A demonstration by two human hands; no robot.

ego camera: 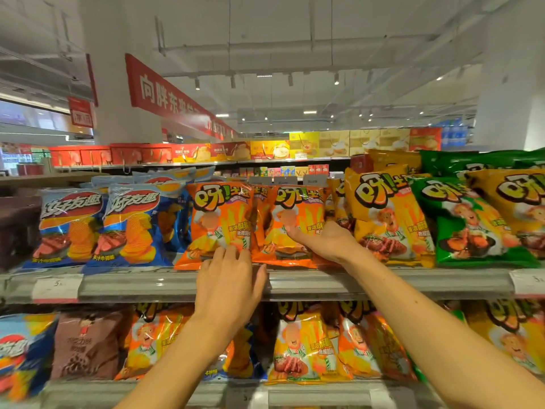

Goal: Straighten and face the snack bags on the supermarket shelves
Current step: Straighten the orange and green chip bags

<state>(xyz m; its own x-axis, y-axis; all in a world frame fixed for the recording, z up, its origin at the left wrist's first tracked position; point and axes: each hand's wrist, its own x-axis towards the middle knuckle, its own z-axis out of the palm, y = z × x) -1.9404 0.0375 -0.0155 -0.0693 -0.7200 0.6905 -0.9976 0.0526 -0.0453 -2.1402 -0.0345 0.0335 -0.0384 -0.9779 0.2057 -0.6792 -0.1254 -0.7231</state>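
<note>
Two orange snack bags stand side by side at the front of the upper shelf [383, 283], and both hands reach up to them. The left hand [228, 283] lies over the shelf edge with its fingers straight, the fingertips touching the bottom of the left orange bag [219, 224]. The right hand [320, 242] rests on the lower front of the right orange bag [298, 219], fingers pressing on its face; whether the thumb curls round the bag's edge cannot be told. The two hands are apart, one on each bag. Blue chip bags [132, 228] stand to the left of the orange pair, and yellow bags [386, 219] and a green bag [466, 225] to the right. More bags fill the lower shelf [295, 394] beneath the arms.
</note>
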